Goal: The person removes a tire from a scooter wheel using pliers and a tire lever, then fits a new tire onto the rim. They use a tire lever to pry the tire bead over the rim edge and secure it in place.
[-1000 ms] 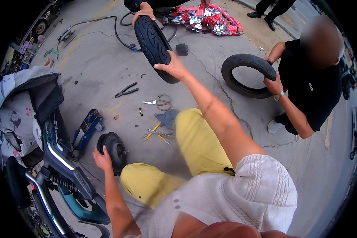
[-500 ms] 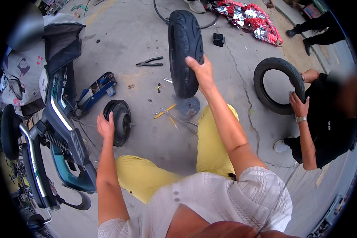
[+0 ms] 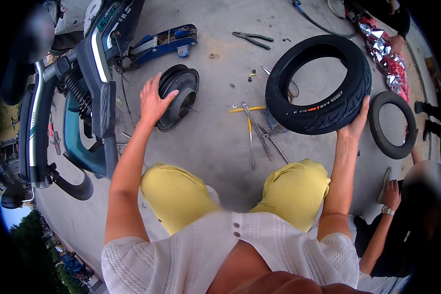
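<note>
1. Tyre [image 3: 311, 117]: it is held at the right, apparently raised above the concrete floor [image 3: 220, 181], and tilted so that its opening is displayed.

2. Right hand [image 3: 353, 122]: the tyre is gripped at its lower right, with the palm set beneath and a finger laid along the tread; the other fingertips are hidden, so their closure cannot be told.

3. Left hand [image 3: 154, 100]: thumb and fingers are widely parted at the near-left edge of the wheel rim [image 3: 183, 95]; the rim appears to be touched rather than clasped.

4. Handling: the tyre is judged best supported low, with the wrist straight, since its weight is borne on one side. The rim, tipped on its edge, is probably best steadied by light, even pressure, clear of the protruding axle [image 3: 195, 109].

5. Materials: black rubber is seen in the tyre, its tread cut by curved grooves, its sidewall smooth and marked with pale and orange lettering. Dark, dull, apparently metallic surfaces are shown by the rim, which is round and stepped toward its hub.

6. Surroundings: yellow-handled tools [image 3: 250, 128] are laid between rim and tyre; dark-handled pliers [image 3: 253, 40] and a blue jack [image 3: 164, 46] are placed beyond.
</note>
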Available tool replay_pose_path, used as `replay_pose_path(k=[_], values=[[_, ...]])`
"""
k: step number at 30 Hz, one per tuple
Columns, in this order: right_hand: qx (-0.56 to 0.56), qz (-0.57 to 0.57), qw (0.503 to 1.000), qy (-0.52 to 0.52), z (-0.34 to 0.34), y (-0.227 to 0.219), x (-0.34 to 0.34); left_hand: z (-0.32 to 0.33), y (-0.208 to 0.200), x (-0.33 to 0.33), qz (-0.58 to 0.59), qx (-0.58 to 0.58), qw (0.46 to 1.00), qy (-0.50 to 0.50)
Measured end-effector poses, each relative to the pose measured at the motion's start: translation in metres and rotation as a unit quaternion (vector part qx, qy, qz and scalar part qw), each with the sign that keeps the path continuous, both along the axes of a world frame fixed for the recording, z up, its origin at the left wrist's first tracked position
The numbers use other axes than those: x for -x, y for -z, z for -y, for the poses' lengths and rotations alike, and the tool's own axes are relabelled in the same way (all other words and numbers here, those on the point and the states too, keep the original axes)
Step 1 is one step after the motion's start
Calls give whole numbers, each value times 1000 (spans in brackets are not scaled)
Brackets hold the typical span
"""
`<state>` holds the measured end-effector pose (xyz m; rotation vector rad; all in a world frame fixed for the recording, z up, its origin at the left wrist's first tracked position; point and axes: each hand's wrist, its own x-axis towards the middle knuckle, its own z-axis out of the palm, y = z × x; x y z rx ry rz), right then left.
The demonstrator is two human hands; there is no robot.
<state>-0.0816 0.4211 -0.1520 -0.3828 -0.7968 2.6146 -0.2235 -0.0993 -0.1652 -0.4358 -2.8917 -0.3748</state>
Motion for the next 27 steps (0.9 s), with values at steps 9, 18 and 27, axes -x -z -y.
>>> replay_pose_path(k=[9,18,27], values=[[34,-68,997,31,-11,32,-22,-123,1,-13,153,-179,965,112],[163,-195,960,-119,-59,72,-107,-306,15,-60,454,-648,611,-18],[186,64,980,-38,46,136,-47,-223,40,-2,361,-580,725,-86]])
